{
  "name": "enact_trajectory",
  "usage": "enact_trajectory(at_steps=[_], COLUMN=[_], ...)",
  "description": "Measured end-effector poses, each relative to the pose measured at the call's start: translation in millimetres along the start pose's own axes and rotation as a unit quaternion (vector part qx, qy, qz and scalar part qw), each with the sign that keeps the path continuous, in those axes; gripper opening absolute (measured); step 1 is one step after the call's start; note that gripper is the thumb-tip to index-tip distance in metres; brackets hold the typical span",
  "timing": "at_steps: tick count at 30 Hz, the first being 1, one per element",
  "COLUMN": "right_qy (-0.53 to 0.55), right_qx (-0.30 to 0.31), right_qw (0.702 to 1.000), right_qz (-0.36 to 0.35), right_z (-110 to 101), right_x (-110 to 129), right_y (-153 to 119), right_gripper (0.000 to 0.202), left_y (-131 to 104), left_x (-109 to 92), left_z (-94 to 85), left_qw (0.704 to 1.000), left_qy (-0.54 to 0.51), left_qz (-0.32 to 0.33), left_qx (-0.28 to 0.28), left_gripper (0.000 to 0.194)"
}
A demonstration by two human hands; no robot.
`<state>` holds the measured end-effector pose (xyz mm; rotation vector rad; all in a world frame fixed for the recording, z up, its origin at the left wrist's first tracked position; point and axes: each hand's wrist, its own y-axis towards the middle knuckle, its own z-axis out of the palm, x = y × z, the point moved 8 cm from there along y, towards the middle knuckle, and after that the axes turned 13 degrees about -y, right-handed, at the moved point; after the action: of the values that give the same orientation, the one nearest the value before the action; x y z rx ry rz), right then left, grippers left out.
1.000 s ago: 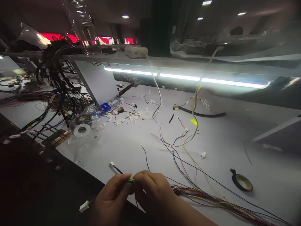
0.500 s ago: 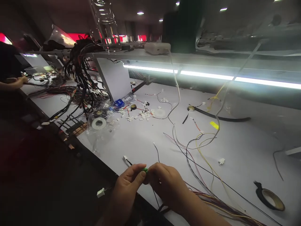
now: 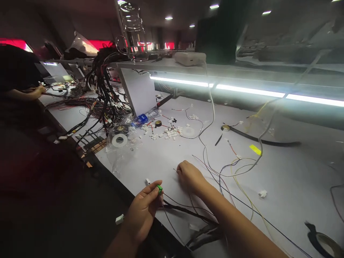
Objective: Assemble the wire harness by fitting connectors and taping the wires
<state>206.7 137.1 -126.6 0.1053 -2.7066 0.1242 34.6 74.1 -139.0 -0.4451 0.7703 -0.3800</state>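
A small green connector is pinched between the thumb and fingers of my left hand, near the table's front edge. Thin wires trail from the connector down and to the right. My right hand is further up the table, its fingers pinched on the tip of a thin wire. A white connector lies just behind my left hand, and another white connector is to its left, past the table edge.
A pile of white connectors, a blue-labelled bottle and a bagged white roll are further back. Black tape lies at the lower right. Loose wires cross the right side. A person works at the far left.
My right hand has parted from my left and moved up the table to the thin wire's end. The green connector stays in my left hand. The view has shifted slightly.
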Motion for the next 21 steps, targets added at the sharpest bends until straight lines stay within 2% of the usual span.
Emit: enact_trajectory(at_steps=[3,6,11,16,19,21], right_qy=[0.102,0.171,0.157,0.077,0.043,0.017], right_qx=[-0.011,-0.050,-0.110,-0.170,-0.182,-0.192], right_qw=[0.993,0.978,0.970,0.968,0.969,0.970], right_qz=[-0.053,-0.109,-0.150,-0.166,-0.162,-0.150], right_z=[-13,-24,-25,-28,-30,-30], right_x=[24,38,39,41,43,43], right_y=[-29,-53,-65,-70,-73,-75], right_gripper=[0.011,0.011,0.014,0.013,0.013,0.013], left_y=[3,5,2,-4,-5,-6], left_x=[5,12,22,23,22,20], left_z=[-0.1,3.6,9.5,11.7,12.1,10.3], left_qw=[1.000,0.998,0.997,0.997,0.999,0.997], left_qy=[-0.021,-0.045,-0.067,-0.060,-0.019,0.052], left_qz=[-0.015,-0.031,-0.049,-0.042,-0.019,0.023], left_qx=[-0.010,-0.007,-0.010,0.002,0.031,0.043], left_gripper=[0.026,0.023,0.021,0.024,0.027,0.030])
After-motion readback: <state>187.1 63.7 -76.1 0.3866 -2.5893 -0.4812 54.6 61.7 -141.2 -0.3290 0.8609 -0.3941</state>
